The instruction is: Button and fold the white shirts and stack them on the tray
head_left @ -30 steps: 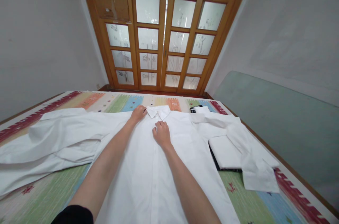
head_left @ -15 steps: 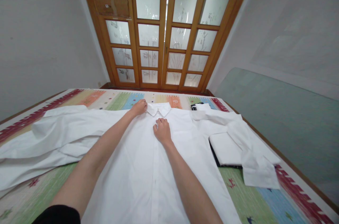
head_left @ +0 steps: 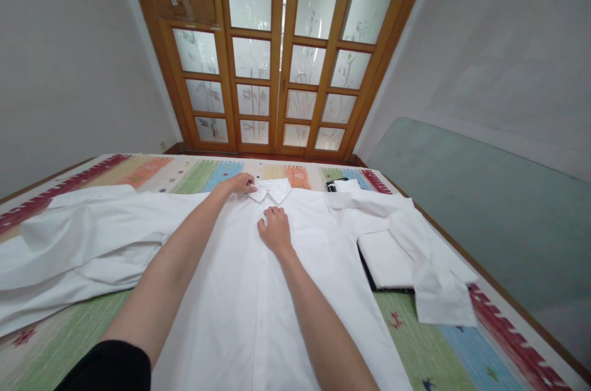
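Observation:
A white long-sleeved shirt (head_left: 231, 317) lies front up with its sleeves spread to both sides. My left hand (head_left: 242, 183) is at the left end of its collar (head_left: 279, 188), thumb and fingers closed on the edge. Just below the collar, my right hand (head_left: 276, 229) rests palm down on the buttoned front. The thumb of that hand stands apart and its fingers lie loosely on the cloth. The right sleeve (head_left: 429, 255) runs partly over a folded white and black item (head_left: 388, 258).
The shirt lies on a bed-like surface with a colourful patterned cover (head_left: 410, 335). Near the far edge is a small white and black item (head_left: 344, 185). A pale green panel (head_left: 484, 194) stands along the right side. Wooden doors with glass panes (head_left: 281, 71) stand beyond.
The view has shifted slightly, so the scene sits a little further left. Both hands stay at about the same places on the shirt.

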A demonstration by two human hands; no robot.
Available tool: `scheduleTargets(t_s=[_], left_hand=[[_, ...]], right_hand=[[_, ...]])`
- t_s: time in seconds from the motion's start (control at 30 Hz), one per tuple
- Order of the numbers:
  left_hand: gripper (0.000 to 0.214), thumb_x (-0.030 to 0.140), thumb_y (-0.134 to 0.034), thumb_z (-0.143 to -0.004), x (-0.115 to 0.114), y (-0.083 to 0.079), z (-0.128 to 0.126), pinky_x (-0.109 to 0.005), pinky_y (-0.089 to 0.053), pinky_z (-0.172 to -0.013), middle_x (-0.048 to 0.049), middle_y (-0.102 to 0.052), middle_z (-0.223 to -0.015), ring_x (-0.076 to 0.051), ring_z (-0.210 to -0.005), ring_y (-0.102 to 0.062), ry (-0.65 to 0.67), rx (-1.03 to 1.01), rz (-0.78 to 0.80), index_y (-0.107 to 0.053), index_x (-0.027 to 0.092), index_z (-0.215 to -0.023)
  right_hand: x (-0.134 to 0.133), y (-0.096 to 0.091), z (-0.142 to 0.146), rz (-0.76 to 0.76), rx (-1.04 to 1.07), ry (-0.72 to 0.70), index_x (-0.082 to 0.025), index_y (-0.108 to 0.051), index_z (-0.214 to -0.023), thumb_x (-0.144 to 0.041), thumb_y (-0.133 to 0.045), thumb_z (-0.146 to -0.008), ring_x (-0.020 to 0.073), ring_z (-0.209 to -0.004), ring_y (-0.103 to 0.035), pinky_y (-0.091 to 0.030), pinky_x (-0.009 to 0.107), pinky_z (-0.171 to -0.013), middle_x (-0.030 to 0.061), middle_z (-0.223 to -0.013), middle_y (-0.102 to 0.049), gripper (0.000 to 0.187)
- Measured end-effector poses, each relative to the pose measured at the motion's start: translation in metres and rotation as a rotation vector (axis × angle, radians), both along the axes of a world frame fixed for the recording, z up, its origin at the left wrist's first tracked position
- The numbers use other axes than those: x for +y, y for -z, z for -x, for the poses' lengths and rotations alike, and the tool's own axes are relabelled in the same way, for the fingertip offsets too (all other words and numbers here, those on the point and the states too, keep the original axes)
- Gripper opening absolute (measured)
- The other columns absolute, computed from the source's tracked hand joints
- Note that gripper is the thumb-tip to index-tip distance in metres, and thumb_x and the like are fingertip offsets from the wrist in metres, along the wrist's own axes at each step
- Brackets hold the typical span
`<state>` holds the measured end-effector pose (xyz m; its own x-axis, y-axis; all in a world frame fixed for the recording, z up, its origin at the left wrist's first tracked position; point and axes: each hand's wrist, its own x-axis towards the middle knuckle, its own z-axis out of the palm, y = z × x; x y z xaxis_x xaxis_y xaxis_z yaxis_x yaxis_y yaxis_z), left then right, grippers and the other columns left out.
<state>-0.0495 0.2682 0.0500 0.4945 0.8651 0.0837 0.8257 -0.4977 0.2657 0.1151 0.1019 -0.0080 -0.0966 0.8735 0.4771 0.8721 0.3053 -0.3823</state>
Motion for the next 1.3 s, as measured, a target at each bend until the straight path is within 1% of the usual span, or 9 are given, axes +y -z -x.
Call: scheduleTargets(t_s=[0.17, 0.3, 0.43, 0.53, 0.67, 0.83, 0.93, 1.1, 1.3], left_hand=[[0.032, 0.029, -0.079, -0.055, 0.000, 0.003, -0.003, -0.026, -0.048, -0.082, -0.0071, -0.068, -0.093, -0.023, -0.091, -0.063, -0.007, -0.019, -0.026, -0.068, 0.019, -0.083], [0.043, 0.024, -0.076, -0.060, -0.009, 0.006, -0.002, -0.027, -0.049, -0.085, -0.0071, -0.061, -0.108, -0.020, -0.089, -0.064, -0.023, -0.059, -0.042, -0.065, 0.019, -0.101], [0.055, 0.014, -0.067, -0.068, -0.021, 0.005, 0.007, -0.030, -0.050, -0.086, -0.0080, -0.051, -0.125, -0.017, -0.092, -0.064, -0.078, -0.110, -0.088, -0.053, 0.021, -0.121], [0.045, 0.013, -0.063, -0.072, -0.037, 0.004, 0.014, -0.034, -0.048, -0.091, -0.0085, -0.054, -0.120, -0.022, -0.103, -0.060, -0.134, -0.108, -0.178, -0.055, 0.020, -0.116], [0.017, 0.017, -0.055, -0.081, -0.068, 0.013, 0.019, -0.037, -0.047, -0.092, -0.0097, -0.064, -0.102, -0.025, -0.101, -0.061, -0.157, -0.071, -0.204, -0.063, 0.018, -0.097], [0.029, 0.018, -0.047, -0.087, -0.099, 0.034, 0.022, -0.040, -0.040, -0.104, -0.0128, -0.061, -0.127, -0.026, -0.119, -0.054, -0.132, -0.054, -0.213, -0.064, 0.018, -0.110], [0.039, 0.015, -0.045, -0.087, -0.102, 0.041, 0.021, -0.043, -0.036, -0.108, -0.0121, -0.053, -0.140, -0.027, -0.128, -0.047, -0.118, -0.050, -0.215, -0.059, 0.019, -0.123], [0.037, 0.012, -0.046, -0.083, -0.096, 0.040, 0.019, -0.040, -0.039, -0.107, -0.0117, -0.063, -0.127, -0.025, -0.123, -0.053, -0.087, -0.039, -0.206, -0.064, 0.019, -0.114], [0.039, 0.014, -0.047, -0.082, -0.090, 0.040, 0.013, -0.038, -0.039, -0.105, -0.0131, -0.064, -0.125, -0.026, -0.120, -0.055, -0.112, -0.014, -0.221, -0.063, 0.017, -0.117]], right_hand=[[0.000, 0.002, 0.000, -0.023, 0.023, 0.014, -0.016, -0.065, -0.093, -0.021, -0.058, -0.081, 0.0242, -0.098, -0.049, -0.040, 0.035, -0.085, 0.0096, -0.100, -0.063, 0.015], [0.000, 0.000, -0.001, -0.020, 0.037, 0.049, -0.017, -0.066, -0.087, -0.020, -0.057, -0.082, 0.0240, -0.094, -0.049, -0.039, 0.035, -0.081, 0.0088, -0.092, -0.064, 0.011], [0.002, -0.002, -0.005, -0.019, 0.095, 0.096, -0.018, -0.065, -0.079, -0.010, -0.046, -0.086, 0.0233, -0.092, -0.049, -0.037, 0.035, -0.079, 0.0080, -0.088, -0.064, 0.021], [0.006, 0.000, -0.009, -0.016, 0.174, 0.123, -0.019, -0.063, -0.075, -0.002, -0.043, -0.081, 0.0228, -0.090, -0.049, -0.037, 0.035, -0.079, 0.0069, -0.086, -0.063, 0.027], [0.010, 0.004, -0.014, -0.024, 0.273, 0.128, -0.020, -0.061, -0.068, 0.000, -0.040, -0.077, 0.0218, -0.086, -0.051, -0.038, 0.033, -0.080, 0.0060, -0.079, -0.062, 0.030], [0.013, 0.008, -0.016, -0.010, 0.337, 0.155, -0.020, -0.056, -0.064, -0.005, -0.041, -0.079, 0.0210, -0.081, -0.052, -0.038, 0.031, -0.076, 0.0062, -0.076, -0.062, 0.027], [0.014, 0.010, -0.017, -0.028, 0.311, 0.150, -0.021, -0.054, -0.062, -0.007, -0.043, -0.079, 0.0208, -0.079, -0.051, -0.037, 0.031, -0.074, 0.0056, -0.073, -0.061, 0.025], [0.015, 0.012, -0.017, -0.060, 0.307, 0.140, -0.022, -0.051, -0.058, -0.009, -0.045, -0.079, 0.0201, -0.076, -0.050, -0.037, 0.030, -0.071, 0.0043, -0.070, -0.059, 0.025], [0.014, 0.011, -0.015, -0.037, 0.280, 0.139, -0.022, -0.051, -0.058, -0.008, -0.045, -0.079, 0.0199, -0.077, -0.051, -0.037, 0.030, -0.071, 0.0050, -0.071, -0.060, 0.025]])
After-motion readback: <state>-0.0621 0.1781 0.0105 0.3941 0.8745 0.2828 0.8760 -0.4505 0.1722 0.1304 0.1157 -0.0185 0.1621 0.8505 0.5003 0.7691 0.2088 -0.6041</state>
